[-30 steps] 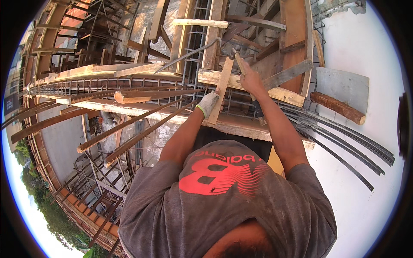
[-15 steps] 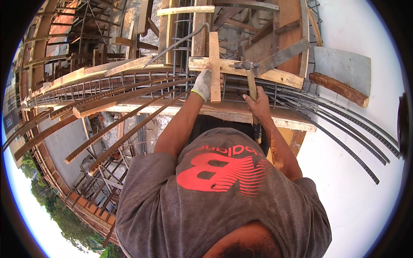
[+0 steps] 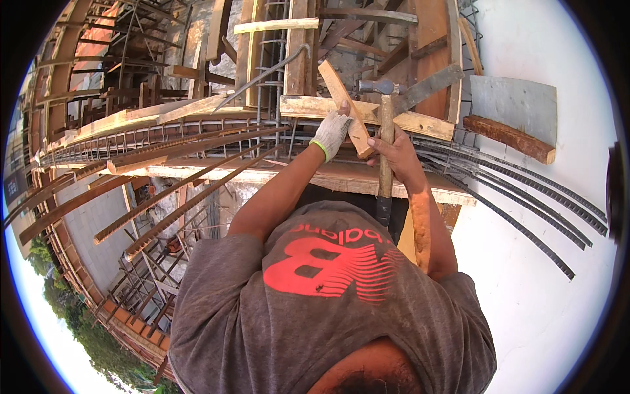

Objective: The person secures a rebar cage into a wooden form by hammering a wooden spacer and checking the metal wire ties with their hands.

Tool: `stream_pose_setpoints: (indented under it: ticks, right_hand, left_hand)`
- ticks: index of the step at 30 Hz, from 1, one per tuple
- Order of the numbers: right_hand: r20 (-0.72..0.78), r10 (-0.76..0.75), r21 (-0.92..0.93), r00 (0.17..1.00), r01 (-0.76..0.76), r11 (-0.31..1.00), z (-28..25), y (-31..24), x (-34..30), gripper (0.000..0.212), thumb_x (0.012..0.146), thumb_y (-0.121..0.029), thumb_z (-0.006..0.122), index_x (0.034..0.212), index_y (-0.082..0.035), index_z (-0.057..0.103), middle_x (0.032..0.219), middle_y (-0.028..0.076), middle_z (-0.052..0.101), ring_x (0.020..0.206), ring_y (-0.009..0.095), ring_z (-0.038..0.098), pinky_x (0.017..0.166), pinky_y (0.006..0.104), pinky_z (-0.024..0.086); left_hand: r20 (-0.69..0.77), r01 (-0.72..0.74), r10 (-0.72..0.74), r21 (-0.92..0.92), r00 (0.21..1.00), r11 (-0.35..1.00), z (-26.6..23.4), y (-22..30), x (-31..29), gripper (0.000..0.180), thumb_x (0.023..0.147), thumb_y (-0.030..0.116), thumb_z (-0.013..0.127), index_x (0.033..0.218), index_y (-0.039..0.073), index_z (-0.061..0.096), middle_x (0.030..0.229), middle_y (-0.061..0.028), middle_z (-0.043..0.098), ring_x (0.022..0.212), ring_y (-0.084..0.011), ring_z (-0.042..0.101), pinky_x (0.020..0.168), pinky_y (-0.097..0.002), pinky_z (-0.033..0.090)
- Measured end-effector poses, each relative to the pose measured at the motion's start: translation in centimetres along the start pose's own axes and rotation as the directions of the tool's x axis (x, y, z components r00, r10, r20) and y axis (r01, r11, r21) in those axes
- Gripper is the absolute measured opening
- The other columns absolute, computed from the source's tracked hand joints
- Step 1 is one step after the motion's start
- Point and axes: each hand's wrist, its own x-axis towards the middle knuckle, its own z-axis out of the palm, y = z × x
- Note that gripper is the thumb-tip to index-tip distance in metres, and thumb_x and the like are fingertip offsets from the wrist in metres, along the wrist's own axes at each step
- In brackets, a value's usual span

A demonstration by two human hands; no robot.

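Observation:
My left hand (image 3: 332,133), in a pale knitted glove, grips a short wooden strip (image 3: 342,93) that slants across a crosswise timber (image 3: 302,107). In my bare right hand (image 3: 403,159) is a hammer (image 3: 386,117), its metal head pointing away from me and its dark grip toward my body. The right thumb and fingers also reach the strip's near end; whether they pinch it, I cannot tell. Under both hands runs the edge of a wooden form with steel bars inside.
Long rusty bars (image 3: 184,197) jut out to the left, dark ribbed bars (image 3: 525,180) to the right. A bent metal rod (image 3: 262,77) lies beyond my left hand. At the right, a grey sheet (image 3: 515,105) and a rough brown timber (image 3: 508,138) rest by the white wall.
The wooden strip has turned from upright to slanted, its near end swinging right toward the hammer. My left hand has shifted right, and my right hand has closed in beside the strip.

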Motion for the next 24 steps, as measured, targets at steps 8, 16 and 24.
stream_pose_setpoints:
  ticks: [8, 16, 24]
  right_hand:
    - [0.147, 0.191, 0.046, 0.971, -0.200, 0.979, -3.5, -1.8, -3.0, 0.045, 0.090, -0.022, 0.072, 0.120, -0.002, 0.044, 0.091, 0.012, 0.063, 0.067, 0.022, 0.073, 0.047, 0.0256, 0.058]
    - [0.088, 0.169, 0.143, 0.982, -0.180, 0.973, -2.8, -5.1, -3.8, 0.039, 0.094, -0.031, 0.073, 0.109, -0.004, 0.051, 0.071, 0.006, 0.061, 0.051, 0.012, 0.063, 0.042, 0.0239, 0.051]
    - [-0.124, 0.150, -0.239, 0.981, -0.177, 0.955, -3.3, 1.1, 0.8, 0.031, 0.092, -0.015, 0.072, 0.110, -0.002, 0.050, 0.072, 0.002, 0.056, 0.052, 0.011, 0.057, 0.045, 0.0276, 0.048]
  left_hand:
    - [0.429, -0.440, 0.634, 0.885, 0.644, -0.151, -2.5, 1.4, -7.4, 0.066, 0.079, 0.028, 0.077, 0.137, 0.013, 0.049, 0.143, -0.0183, 0.047, 0.136, -0.0427, 0.041, 0.112, -0.0603, 0.029]
    - [0.377, -0.649, 0.629, 0.708, 0.680, 0.277, -1.2, 1.9, -4.6, 0.034, 0.094, 0.032, 0.068, 0.116, 0.008, 0.061, 0.099, -0.0077, 0.065, 0.095, -0.0241, 0.065, 0.096, -0.0434, 0.048]
    - [-0.158, 0.112, -0.105, 0.035, 0.982, 0.993, -7.5, -7.0, 2.4, 0.053, 0.103, 0.058, 0.047, 0.109, 0.008, 0.062, 0.077, -0.0028, 0.055, 0.069, -0.0159, 0.055, 0.063, -0.0332, 0.049]
